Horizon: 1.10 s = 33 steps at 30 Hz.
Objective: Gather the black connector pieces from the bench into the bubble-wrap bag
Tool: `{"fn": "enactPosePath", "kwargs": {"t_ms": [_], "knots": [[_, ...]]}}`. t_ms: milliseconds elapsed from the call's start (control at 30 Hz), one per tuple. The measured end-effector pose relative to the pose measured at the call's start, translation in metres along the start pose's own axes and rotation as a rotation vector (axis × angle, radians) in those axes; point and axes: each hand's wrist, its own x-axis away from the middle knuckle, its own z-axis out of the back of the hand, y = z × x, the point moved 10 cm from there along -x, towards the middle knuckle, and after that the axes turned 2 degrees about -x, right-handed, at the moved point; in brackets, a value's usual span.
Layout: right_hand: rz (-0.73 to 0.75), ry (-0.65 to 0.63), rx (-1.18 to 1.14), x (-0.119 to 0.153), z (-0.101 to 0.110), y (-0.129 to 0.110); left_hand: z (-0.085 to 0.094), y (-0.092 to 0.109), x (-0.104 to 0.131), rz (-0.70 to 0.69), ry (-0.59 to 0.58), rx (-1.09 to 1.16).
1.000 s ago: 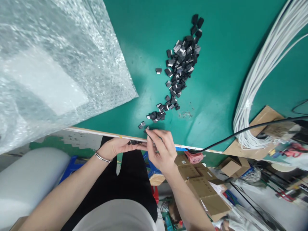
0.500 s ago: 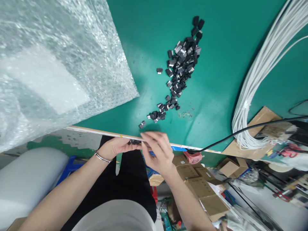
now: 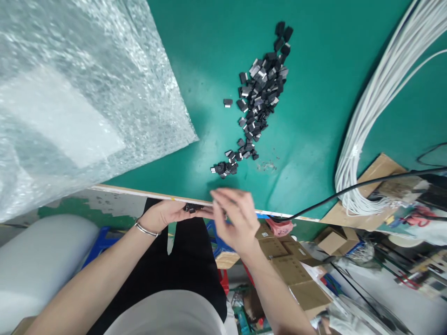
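My left hand (image 3: 170,213) is cupped palm up against the table's front edge, with several small black connectors (image 3: 191,207) lying in it. The tips of its fingers are hidden behind my right hand (image 3: 234,215). That hand hovers over the edge, slightly blurred, its fingers loosely bent and apart from the thumb; nothing shows between them. Just beyond its fingertips lies a small cluster of connectors (image 3: 223,168) with pale metal ends. From there a long pile of the same connectors (image 3: 260,93) stretches away across the green table (image 3: 314,93). One single connector (image 3: 227,103) lies left of the pile.
Bubble wrap (image 3: 146,107) covers the table's left side and hangs over the edge. A coil of white cable (image 3: 352,139) lies at the right, with a black cable (image 3: 324,200) crossing it. Cardboard boxes (image 3: 286,274) stand below at the right; a white roll (image 3: 45,260) is at lower left.
The two loose connectors nearest the edge are gone from the tabletop. My right hand has moved right, away from my left palm, which stays by the edge.
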Motion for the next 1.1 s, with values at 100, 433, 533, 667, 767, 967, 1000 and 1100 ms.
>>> {"fn": "enactPosePath", "kwargs": {"t_ms": [100,433,533,667,767,967,1000,1100], "knots": [[-0.071,0.107,0.192,-0.014,0.017,0.017,-0.017,-0.003,-0.002,0.031,-0.158,-0.118],[-0.077,0.068,0.053,0.001,0.019,0.020,-0.021,-0.001,-0.001,-0.012,-0.259,-0.249],[-0.080,0.083,0.065,-0.002,0.021,0.021,-0.024,-0.001,0.000,0.008,-0.249,-0.261],[-0.043,0.042,0.077,-0.005,0.011,0.018,-0.028,0.004,-0.001,-0.014,-0.219,-0.238],[-0.036,0.031,0.077,-0.003,0.007,0.016,-0.029,0.006,0.000,-0.031,-0.196,-0.222],[-0.119,0.064,0.088,-0.002,0.009,0.024,-0.024,0.004,-0.001,-0.025,-0.181,-0.204],[-0.112,0.059,0.090,-0.003,0.008,0.024,-0.024,0.004,-0.002,-0.024,-0.189,-0.194],[-0.096,0.050,0.092,-0.006,0.005,0.022,-0.024,0.002,-0.003,-0.012,-0.204,-0.160]]}}
